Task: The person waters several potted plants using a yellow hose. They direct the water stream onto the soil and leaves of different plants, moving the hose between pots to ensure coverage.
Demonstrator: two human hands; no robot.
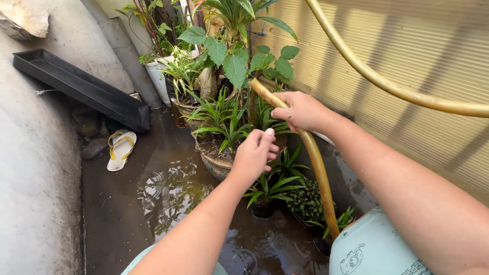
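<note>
A yellow garden hose (317, 162) is gripped by the right hand (303, 110) just past the centre of the view, toward two o'clock. The fingers are wrapped closed around it a little behind its open end (253, 83), so that the nozzle end is aimed up toward eleven o'clock, at the leafy plants (232, 56). From the hand the hose runs down toward five o'clock beside the knee, and another loop of it (387, 84) arcs across the upper right in front of a ribbed yellow wall (407, 46).

The left hand (254, 154) is held at the centre, just below the right hand and apart from the hose. Its fingers are curled loosely inward with the thumb raised, and nothing is held in it.

Below the hands, a brown clay pot (216, 162) of spiky green plants is set on the wet, puddled floor (153, 203). Smaller dark pots (264, 209) are grouped beside it toward six o'clock. A white pot (157, 76) is placed farther back at eleven o'clock.

At ten o'clock, a long black tray (76, 84) is leaned against the grey concrete wall (35, 178), and a white and yellow sandal (121, 149) lies just beneath its lower end. Whether water is coming from the hose cannot be told.
</note>
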